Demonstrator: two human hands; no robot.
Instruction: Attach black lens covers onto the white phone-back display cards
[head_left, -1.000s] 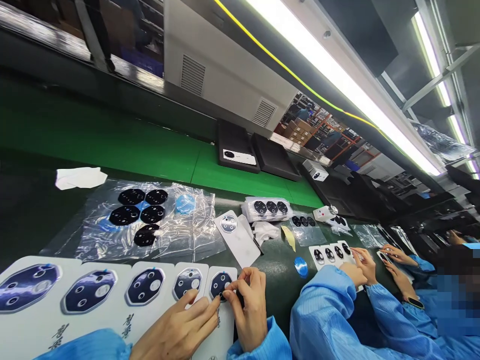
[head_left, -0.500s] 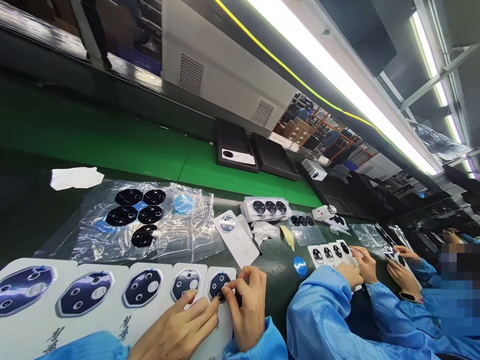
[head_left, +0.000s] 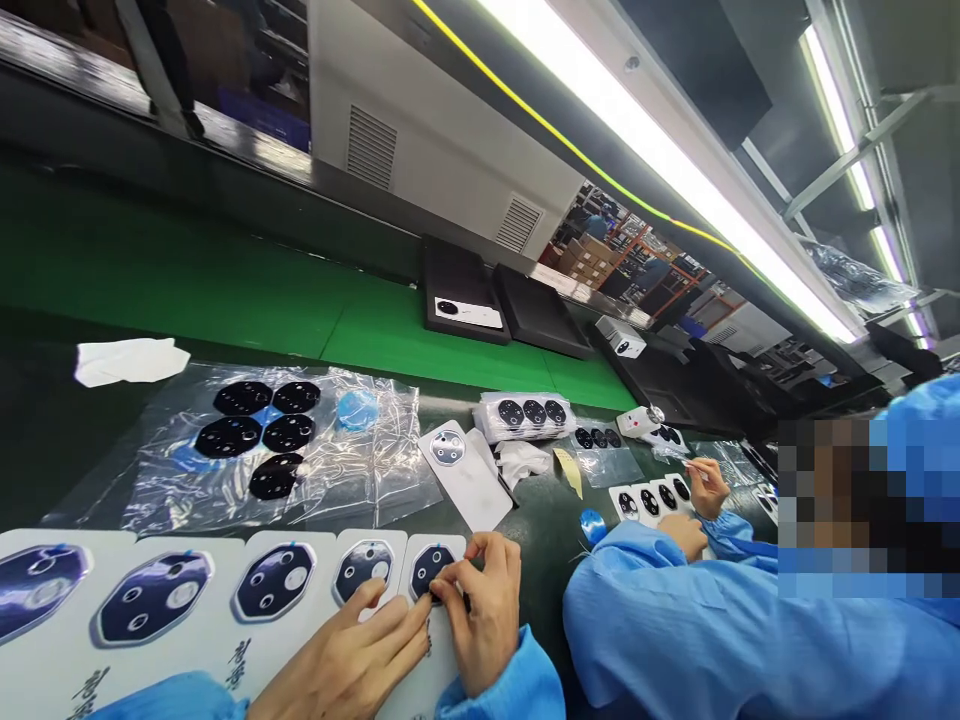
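Observation:
Several white phone back panels (head_left: 315, 545) lie side by side along the near edge, each with a dark octagonal camera cover carrying round lens rings. My left hand (head_left: 341, 655) rests across the panels at the right end, fingers stretched out and thumb over the second camera cover (head_left: 365, 568) from the right. At the rightmost camera cover (head_left: 430, 567), my right hand (head_left: 487, 605) pinches thumb and fingers together at its lower edge. A small dark bit shows by these fingers, too hidden to name. The fingertips of both hands almost meet there.
Plastic film (head_left: 390, 440) with several black octagonal covers (head_left: 229, 437) lies behind the panels. A loose white panel (head_left: 469, 480), a wrapped stack (head_left: 517, 425) and crumpled tissue (head_left: 523, 460) are further right. A co-worker in a blue sleeve (head_left: 645, 620) sits close at my right. Black trays (head_left: 544, 315) stand behind.
The view has shifted slightly. My hands keep nearly the same pose at the rightmost cover. The co-worker has leaned forward, a head now at the right, and one of their hands is raised.

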